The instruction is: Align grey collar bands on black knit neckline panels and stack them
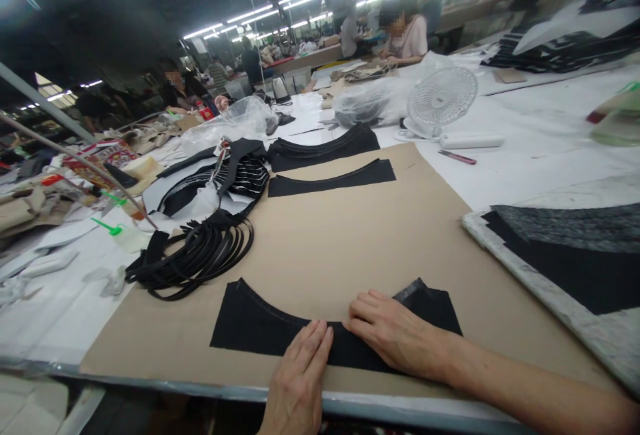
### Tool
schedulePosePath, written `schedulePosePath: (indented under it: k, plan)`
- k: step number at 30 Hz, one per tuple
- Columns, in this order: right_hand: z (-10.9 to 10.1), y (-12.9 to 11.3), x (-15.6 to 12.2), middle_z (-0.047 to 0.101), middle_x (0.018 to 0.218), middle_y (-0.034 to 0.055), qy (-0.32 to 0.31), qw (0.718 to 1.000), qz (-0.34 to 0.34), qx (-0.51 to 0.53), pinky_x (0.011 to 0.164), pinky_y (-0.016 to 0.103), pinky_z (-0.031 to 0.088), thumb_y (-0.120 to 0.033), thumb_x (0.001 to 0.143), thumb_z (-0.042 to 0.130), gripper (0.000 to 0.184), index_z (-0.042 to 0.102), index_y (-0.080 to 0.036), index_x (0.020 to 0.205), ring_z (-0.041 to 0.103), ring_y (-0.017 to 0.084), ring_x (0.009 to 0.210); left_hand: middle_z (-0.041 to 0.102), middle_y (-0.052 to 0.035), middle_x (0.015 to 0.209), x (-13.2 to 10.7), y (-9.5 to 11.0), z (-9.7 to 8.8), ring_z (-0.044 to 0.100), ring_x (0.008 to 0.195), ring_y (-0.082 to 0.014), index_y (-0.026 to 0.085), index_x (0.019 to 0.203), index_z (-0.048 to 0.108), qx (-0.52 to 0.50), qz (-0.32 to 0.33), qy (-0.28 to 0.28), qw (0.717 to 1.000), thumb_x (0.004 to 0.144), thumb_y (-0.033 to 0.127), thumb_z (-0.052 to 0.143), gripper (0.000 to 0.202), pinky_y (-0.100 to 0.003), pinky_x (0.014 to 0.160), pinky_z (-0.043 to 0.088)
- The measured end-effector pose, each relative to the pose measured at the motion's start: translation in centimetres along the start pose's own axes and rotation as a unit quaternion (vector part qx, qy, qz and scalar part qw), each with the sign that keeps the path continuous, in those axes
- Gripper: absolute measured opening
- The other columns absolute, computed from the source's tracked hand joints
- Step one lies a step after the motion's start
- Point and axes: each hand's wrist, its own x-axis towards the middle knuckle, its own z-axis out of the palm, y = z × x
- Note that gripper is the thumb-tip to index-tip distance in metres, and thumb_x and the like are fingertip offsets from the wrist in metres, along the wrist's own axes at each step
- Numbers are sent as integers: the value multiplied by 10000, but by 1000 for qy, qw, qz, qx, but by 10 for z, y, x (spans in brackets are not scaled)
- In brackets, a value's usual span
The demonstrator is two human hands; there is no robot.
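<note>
A curved black fabric piece (250,325) lies near the front edge of a brown cardboard sheet (350,235). My left hand (300,375) rests flat on its lower middle, fingers stretched out together. My right hand (393,331) lies flat on the piece just to the right, fingers extended toward the left. Neither hand grips anything. Farther back on the cardboard lie another curved black piece (333,181) and a stack of similar pieces (325,148). A bundle of black strips (200,255) sits at the left.
A white table fan (440,98) and a pink-handled cutter (457,157) are at the back right. A marbled board with dark fabric (565,248) lies on the right. Striped fabric (240,178), plastic bags and clutter fill the left. Other people work at distant tables.
</note>
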Motion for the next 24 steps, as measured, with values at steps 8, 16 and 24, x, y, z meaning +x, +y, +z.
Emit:
schedulePosePath:
  k: [8,16,24]
  plan:
    - [-5,-1,0,560,881,61,-10,1000,-12,-23,746,322,371,-126,942,398,185,578,-160,919,473,187,807,669,-88,1158,26,17,-3,635,1050,-231,174,1287,542,34,-82,-23,996,923,213,467,374,-422,929,530]
    - [-1,-2,-4,563,902,62,2,999,-38,-38,746,334,344,-114,937,428,159,571,-151,995,456,196,803,555,-126,1352,0,26,11,500,1272,-251,116,1386,430,76,-57,7,995,934,207,424,461,-415,978,502]
    - [-2,-3,-6,560,898,60,14,998,-44,-52,775,342,344,-109,940,430,163,577,-149,1001,451,192,805,503,-105,1410,-10,-1,1,464,1309,-205,169,1466,288,100,-124,-13,987,951,181,421,531,-441,1072,419]
